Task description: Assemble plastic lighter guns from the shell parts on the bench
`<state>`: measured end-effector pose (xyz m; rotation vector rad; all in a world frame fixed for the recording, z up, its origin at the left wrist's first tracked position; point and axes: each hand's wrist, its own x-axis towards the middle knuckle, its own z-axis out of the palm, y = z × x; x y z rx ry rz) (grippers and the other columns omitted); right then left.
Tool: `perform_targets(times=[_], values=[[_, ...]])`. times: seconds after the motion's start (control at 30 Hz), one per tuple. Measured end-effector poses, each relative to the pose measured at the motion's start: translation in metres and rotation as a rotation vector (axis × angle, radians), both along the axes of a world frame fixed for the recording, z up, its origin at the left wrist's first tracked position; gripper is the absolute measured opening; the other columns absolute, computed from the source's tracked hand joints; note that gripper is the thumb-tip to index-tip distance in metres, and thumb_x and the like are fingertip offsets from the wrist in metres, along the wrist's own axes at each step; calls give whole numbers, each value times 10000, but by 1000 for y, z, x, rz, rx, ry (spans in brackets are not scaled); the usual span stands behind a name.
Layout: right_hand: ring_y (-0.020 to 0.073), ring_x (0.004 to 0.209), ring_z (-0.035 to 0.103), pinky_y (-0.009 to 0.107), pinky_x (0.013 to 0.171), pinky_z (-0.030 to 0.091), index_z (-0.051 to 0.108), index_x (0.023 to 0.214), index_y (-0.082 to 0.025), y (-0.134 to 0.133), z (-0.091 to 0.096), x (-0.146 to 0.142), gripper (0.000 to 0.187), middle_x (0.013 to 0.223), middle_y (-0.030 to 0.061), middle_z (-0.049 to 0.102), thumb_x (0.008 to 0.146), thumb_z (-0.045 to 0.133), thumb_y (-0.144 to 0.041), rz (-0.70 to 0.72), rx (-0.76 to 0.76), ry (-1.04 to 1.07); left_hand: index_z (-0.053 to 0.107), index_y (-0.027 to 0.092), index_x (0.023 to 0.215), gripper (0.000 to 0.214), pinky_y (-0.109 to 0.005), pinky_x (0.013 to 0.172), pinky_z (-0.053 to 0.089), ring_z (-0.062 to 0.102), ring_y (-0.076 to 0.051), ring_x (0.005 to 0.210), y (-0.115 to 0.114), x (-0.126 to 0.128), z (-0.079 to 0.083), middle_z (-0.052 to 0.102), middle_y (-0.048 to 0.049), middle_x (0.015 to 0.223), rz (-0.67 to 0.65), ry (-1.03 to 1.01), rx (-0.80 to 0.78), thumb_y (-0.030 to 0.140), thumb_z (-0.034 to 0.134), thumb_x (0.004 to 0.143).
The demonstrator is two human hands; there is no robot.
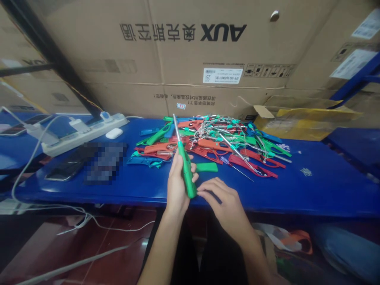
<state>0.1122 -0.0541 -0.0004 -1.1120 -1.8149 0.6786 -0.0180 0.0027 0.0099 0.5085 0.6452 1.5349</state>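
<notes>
My left hand (177,180) grips a green plastic lighter body (187,170) with a long metal tube pointing up and away. My right hand (221,198) has its fingers curled and pinched at the lower end of that green piece. A loose green part (207,167) lies on the blue table (311,190) just behind my hands. Farther back sits a pile of red, green and blue lighter shells and metal tubes (219,144).
A white power strip (83,132) with cables, a white earbud case (114,133) and a dark phone (63,168) lie at the left. Large cardboard boxes (184,55) wall off the back. An open carton (303,118) sits at the right.
</notes>
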Motion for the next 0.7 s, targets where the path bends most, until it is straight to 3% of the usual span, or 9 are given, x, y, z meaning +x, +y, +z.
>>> perform_targets(times=[0.17,0.33,0.53,0.7], values=[[157,902,636,286,886,466,657,908,-210,1,-2,-4,175,927,6,709,999,570,-89,33,107,-52,621,208,1140,305,-136,391,394,532,-83,611,1,0,-3,604,-26,944,4,-27,-5,384,726,914],[144,856,617,247,799,467,656,891,-208,4,2,-6,122,881,-6,665,977,629,-126,37,45,-24,642,193,1046,252,-134,388,388,520,-74,589,1,-1,-2,609,-30,940,1,-19,-5,391,723,913],[117,799,619,218,758,465,668,932,-223,8,4,-7,81,880,-29,643,935,701,-149,56,-55,69,631,183,960,218,-141,352,341,403,-50,453,0,-3,1,582,-6,774,-106,-6,-39,400,642,963],[119,780,586,218,740,447,649,871,-214,9,2,-7,111,830,-30,615,946,683,-140,45,-37,74,625,184,1034,174,-137,374,373,480,-68,539,-1,-1,4,606,-28,892,-41,-62,-56,338,653,959]])
